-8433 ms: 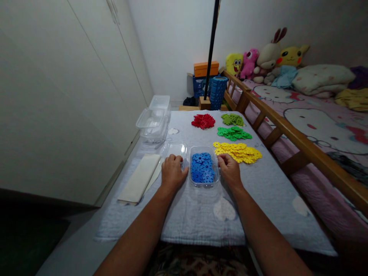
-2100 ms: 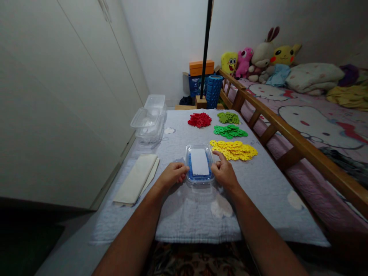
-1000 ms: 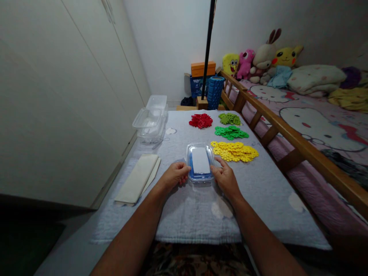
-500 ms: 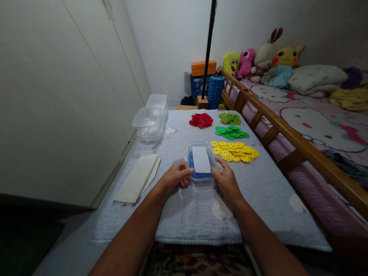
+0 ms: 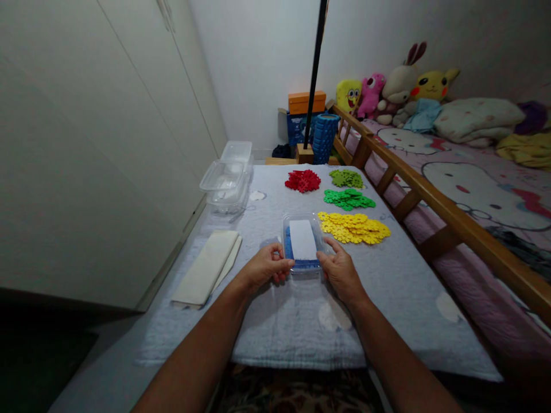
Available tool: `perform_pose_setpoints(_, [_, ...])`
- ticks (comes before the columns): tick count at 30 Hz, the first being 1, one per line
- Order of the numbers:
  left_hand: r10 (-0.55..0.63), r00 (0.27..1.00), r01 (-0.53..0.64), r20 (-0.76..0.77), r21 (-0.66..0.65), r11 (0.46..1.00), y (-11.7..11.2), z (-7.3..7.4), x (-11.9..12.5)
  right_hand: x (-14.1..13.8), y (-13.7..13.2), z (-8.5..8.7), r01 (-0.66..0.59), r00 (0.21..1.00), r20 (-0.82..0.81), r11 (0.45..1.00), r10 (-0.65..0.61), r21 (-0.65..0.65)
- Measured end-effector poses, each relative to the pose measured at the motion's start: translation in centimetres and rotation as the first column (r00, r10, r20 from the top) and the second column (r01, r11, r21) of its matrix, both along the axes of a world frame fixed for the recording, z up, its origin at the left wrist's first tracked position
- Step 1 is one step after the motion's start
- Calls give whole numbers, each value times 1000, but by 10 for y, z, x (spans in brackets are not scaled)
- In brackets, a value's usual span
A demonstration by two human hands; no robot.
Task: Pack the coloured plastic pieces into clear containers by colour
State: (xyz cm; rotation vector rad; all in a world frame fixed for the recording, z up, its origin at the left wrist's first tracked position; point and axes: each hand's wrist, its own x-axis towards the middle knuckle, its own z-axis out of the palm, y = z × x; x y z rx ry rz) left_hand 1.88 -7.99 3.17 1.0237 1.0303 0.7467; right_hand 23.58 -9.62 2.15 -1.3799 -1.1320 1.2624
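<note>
A clear plastic container sits in the middle of the cloth-covered table, with blue pieces inside. A white paper rectangle lies over the blue; whether it is on or under a lid I cannot tell. My left hand pinches the container's near left corner, its thumb on the rim and fingers curled beside the wall. My right hand grips the right side, thumb on top and fingers around the edge. Just beyond the right hand spreads a pile of yellow flower-shaped pieces.
Green pieces, olive-green pieces and red pieces lie in piles farther back. Clear empty containers are stacked at the far left. A folded cream cloth lies at left. A wooden bed rail runs along the right.
My left thumb has slid slightly toward me along the container's near left corner. The right hand keeps its grip, and the view has shifted a little.
</note>
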Motion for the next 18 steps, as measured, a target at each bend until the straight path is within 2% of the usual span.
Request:
perform_pose_setpoints(11, [-2,1000,2,-11,8,1000,-2,-1,1,-3,-3,11,-14,1000,15,1000,14,4])
perform_pose_setpoints(18, [25,999,-25,-24,12,1000,-3,1,3,-3,-3,10,-15,1000,4,1000,15,0])
